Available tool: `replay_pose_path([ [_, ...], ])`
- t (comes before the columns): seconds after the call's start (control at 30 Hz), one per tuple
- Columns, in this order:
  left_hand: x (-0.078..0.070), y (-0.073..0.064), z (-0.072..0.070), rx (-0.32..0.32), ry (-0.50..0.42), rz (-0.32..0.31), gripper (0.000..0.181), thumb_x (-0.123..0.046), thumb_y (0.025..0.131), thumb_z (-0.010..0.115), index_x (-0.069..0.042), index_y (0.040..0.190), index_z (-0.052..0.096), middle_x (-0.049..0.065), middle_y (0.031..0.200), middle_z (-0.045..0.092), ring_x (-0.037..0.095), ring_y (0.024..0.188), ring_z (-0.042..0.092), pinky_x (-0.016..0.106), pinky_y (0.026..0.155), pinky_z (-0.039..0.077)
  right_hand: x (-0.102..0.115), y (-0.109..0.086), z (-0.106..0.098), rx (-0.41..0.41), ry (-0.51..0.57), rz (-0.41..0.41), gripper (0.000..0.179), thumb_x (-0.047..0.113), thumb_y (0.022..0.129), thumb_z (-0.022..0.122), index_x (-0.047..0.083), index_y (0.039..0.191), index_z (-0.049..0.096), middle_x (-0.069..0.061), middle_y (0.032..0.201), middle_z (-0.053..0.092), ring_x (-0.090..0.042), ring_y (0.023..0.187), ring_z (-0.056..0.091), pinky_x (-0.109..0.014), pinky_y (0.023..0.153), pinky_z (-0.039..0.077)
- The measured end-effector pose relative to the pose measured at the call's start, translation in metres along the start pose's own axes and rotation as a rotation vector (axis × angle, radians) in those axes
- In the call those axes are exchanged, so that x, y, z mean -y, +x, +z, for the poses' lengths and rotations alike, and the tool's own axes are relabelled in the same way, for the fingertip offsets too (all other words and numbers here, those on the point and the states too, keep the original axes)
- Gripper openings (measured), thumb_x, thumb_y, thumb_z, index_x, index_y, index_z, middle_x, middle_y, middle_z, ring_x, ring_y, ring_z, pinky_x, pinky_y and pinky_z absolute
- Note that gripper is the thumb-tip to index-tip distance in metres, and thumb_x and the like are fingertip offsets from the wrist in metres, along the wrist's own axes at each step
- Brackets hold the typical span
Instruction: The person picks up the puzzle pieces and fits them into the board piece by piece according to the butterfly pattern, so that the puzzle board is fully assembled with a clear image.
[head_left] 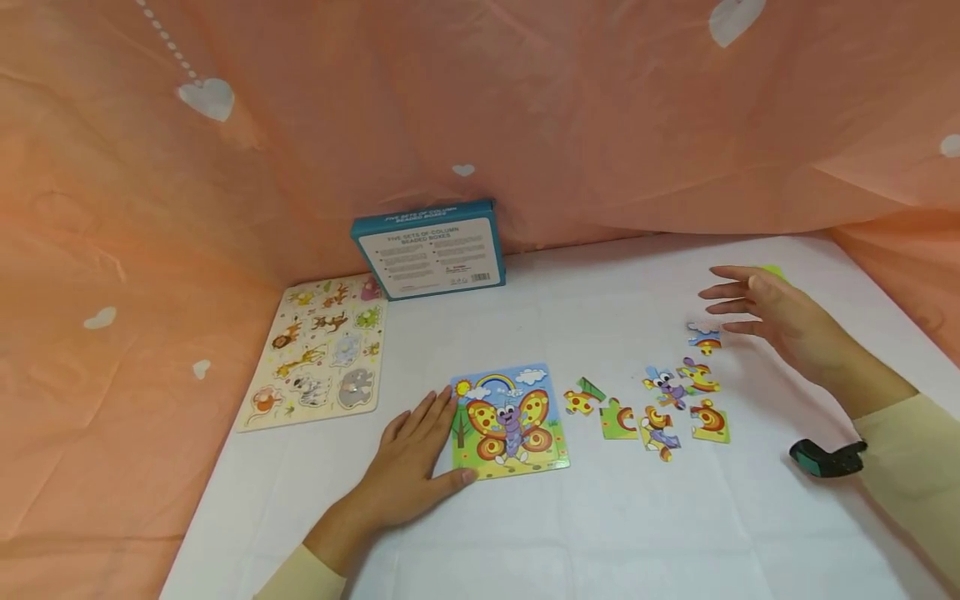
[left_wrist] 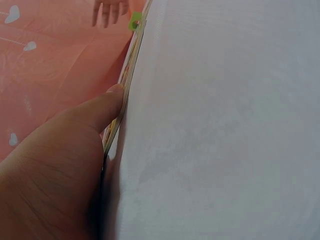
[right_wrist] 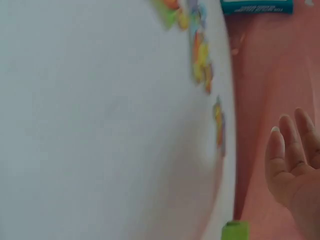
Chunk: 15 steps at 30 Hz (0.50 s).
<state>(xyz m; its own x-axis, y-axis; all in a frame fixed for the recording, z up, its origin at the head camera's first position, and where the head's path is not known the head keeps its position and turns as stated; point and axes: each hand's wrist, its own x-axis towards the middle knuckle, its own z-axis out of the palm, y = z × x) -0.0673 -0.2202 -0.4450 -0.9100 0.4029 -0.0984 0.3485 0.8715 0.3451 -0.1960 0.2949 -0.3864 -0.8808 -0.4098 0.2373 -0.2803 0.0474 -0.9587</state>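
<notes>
Left hand [head_left: 408,462], fingers straight, is resting against the butterfly board [head_left: 513,425], which is lying near the middle of the bench [head_left: 600,533]; pushing rightward could be sliding it into the loose pieces [head_left: 709,422]. Right hand [head_left: 776,308] is hovering, relaxed, apparently holding nothing, by the rainbow piece [head_left: 703,335], toward the bench's right edge; sweeping low could be scattering pieces.

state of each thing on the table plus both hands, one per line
butterfly board, flat, picture up
left hand, fingers straight, touching the board's edge
puzzle pieces, spread out, no whole picture formed
right hand, raised, nothing visibly held
animal board, flat, animals up
box, upright, text facing camera
green item, partly visible, state unclear
</notes>
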Motion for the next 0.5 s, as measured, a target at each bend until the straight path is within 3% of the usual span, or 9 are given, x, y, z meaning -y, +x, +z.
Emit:
replay_pose_path([
  [0.2, 0.000, 0.000, 0.000, 0.005, 0.006, -0.003, 0.105, -0.074, 0.103, 0.054, -0.009, 0.175, 0.013, 0.001, 0.181, 0.000, 0.024, 0.166, -0.005, 0.060, 0.128, 0.005, -0.018, -0.009, -0.018, 0.001, -0.220, 0.146, 0.039, 0.023, 0.121, 0.032, 0.042, 0.149, 0.050, 0.017, 0.135, 0.066, -0.005, 0.117, 0.067, -0.017, 0.093, 0.052],
  [0.27, -0.001, 0.000, -0.001, 0.001, 0.008, -0.002, 0.105, -0.074, 0.103, 0.054, -0.009, 0.175, 0.014, 0.001, 0.181, 0.001, 0.024, 0.166, -0.005, 0.060, 0.128, 0.004, -0.022, -0.010, -0.022, 0.002, -0.248, 0.200, 0.038, 0.021, 0.121, 0.035, 0.034, 0.155, 0.048, 0.018, 0.136, 0.065, -0.002, 0.117, 0.065, -0.017, 0.092, 0.052],
  [0.33, -0.001, 0.000, -0.001, -0.004, 0.009, 0.001, 0.104, -0.074, 0.103, 0.053, -0.008, 0.174, 0.015, 0.002, 0.181, 0.002, 0.025, 0.166, -0.004, 0.060, 0.128, 0.005, -0.024, -0.010, -0.023, 0.013, -0.307, 0.272, 0.042, 0.024, 0.120, 0.040, 0.022, 0.162, 0.044, 0.008, 0.144, 0.063, -0.004, 0.120, 0.061, -0.015, 0.091, 0.051],
  [0.4, -0.002, 0.000, -0.001, -0.007, 0.010, 0.002, 0.104, -0.074, 0.103, 0.053, -0.008, 0.174, 0.015, 0.002, 0.181, 0.002, 0.025, 0.166, -0.003, 0.060, 0.128, 0.005, -0.024, -0.010, -0.023, 0.043, -0.377, 0.349, 0.052, 0.028, 0.119, 0.047, 0.007, 0.166, 0.038, -0.008, 0.152, 0.060, -0.017, 0.131, 0.058, -0.023, 0.096, 0.051],
  [0.5, -0.002, 0.000, -0.001, -0.010, 0.007, 0.002, 0.104, -0.074, 0.103, 0.054, -0.008, 0.174, 0.015, 0.003, 0.181, 0.002, 0.025, 0.166, -0.003, 0.060, 0.128, 0.005, -0.023, -0.008, -0.020, 0.103, -0.514, 0.418, 0.068, 0.036, 0.114, 0.060, -0.003, 0.165, 0.036, -0.030, 0.159, 0.047, -0.041, 0.141, 0.048, -0.044, 0.107, 0.049],
])
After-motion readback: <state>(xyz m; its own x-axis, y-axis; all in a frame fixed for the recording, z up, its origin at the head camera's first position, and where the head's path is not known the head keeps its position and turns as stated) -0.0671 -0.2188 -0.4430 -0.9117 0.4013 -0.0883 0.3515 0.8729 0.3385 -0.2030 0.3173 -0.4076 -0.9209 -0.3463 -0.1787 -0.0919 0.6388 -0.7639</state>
